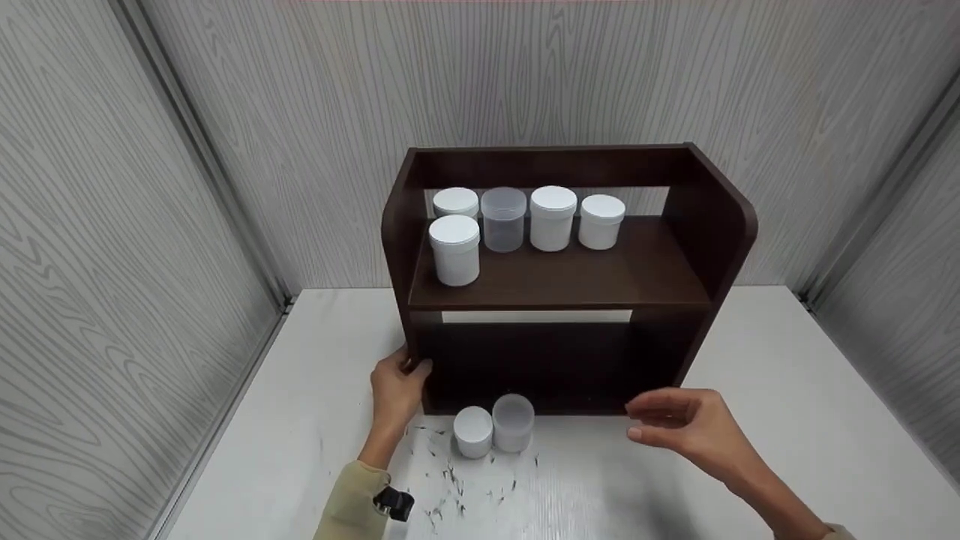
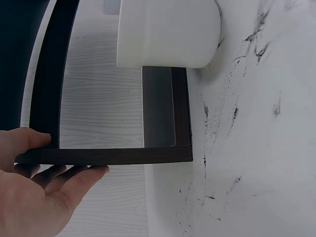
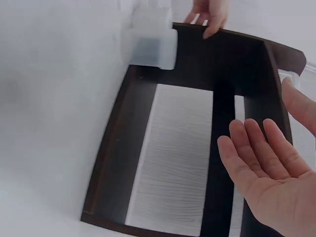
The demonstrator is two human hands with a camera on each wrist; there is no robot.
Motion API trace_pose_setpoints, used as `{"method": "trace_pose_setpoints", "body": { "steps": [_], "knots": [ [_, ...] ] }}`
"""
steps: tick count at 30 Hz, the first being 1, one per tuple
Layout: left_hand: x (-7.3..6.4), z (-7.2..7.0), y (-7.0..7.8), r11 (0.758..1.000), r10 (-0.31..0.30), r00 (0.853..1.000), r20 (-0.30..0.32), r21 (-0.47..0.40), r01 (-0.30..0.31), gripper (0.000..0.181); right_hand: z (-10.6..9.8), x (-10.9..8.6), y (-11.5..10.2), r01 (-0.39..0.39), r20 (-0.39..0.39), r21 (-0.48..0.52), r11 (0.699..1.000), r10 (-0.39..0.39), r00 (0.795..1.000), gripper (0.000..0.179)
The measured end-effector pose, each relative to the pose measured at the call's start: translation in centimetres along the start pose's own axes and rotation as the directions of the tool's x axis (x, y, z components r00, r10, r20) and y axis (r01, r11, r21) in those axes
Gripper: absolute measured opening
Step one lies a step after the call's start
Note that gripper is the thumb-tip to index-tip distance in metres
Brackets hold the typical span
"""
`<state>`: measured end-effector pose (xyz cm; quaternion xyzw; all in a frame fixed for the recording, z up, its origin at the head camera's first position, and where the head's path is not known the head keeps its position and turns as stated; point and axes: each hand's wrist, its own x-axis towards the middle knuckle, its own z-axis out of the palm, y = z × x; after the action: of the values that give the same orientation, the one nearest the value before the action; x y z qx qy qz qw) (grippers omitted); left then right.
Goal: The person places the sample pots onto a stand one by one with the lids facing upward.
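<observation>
A dark brown two-tier wooden shelf (image 1: 570, 281) stands on the white table. My left hand (image 1: 396, 386) grips the edge of its left side panel (image 2: 113, 156), thumb inside and fingers outside in the left wrist view. The right hand (image 1: 690, 427) hovers by the lower right front of the shelf, holding nothing. Its fingers are slightly bent and the thumb is apart, palm (image 3: 281, 202) facing the right wrist camera. A short white lidded jar (image 1: 473, 433) and a translucent jar (image 1: 514, 424) stand side by side on the table before the shelf, near the left hand.
On the upper tier, a white jar (image 1: 456, 251) stands at the front left. Behind it are another white jar (image 1: 455, 200), a translucent jar (image 1: 503, 221), a tall white jar (image 1: 552, 219) and a shorter one (image 1: 601, 223). Dark scuffs (image 1: 450, 480) mark the table. Wood-grain panels surround it.
</observation>
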<state>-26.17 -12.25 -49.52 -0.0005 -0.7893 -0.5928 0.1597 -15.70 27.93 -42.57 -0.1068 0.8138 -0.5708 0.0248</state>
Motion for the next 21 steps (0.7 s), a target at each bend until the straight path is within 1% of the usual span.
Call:
{"method": "trace_pose_setpoints", "body": {
  "steps": [5, 10, 15, 18, 21],
  "knots": [
    [0.0, 0.0, 0.1, 1.0, -0.009, 1.0, -0.006, 0.002, 0.009, 0.046, -0.3, -0.6, 1.6, -0.048, 0.001, -0.019, 0.999, 0.048, 0.999, 0.037],
    [0.0, 0.1, 0.1, 1.0, -0.013, 1.0, -0.015, 0.009, 0.013, 0.045, -0.3, -0.9, 3.0, -0.068, 0.009, -0.038, 0.997, 0.068, 0.998, 0.037],
    [0.0, 0.1, 0.1, 1.0, -0.022, 1.0, -0.012, 0.002, 0.022, 0.047, 0.1, -0.8, 4.2, -0.052, 0.029, -0.063, 0.997, 0.054, 0.998, 0.036],
    [0.1, 0.1, 0.1, 1.0, -0.021, 1.0, -0.012, 0.005, 0.021, 0.047, 0.6, -0.6, 4.7, -0.023, 0.041, -0.072, 0.997, 0.026, 0.999, 0.035],
    [0.0, 0.1, 0.1, 1.0, -0.006, 1.0, -0.017, 0.014, 0.006, 0.045, 1.0, -0.3, 5.2, 0.01, 0.058, -0.073, 0.997, -0.006, 0.998, 0.033]
  ]
}}
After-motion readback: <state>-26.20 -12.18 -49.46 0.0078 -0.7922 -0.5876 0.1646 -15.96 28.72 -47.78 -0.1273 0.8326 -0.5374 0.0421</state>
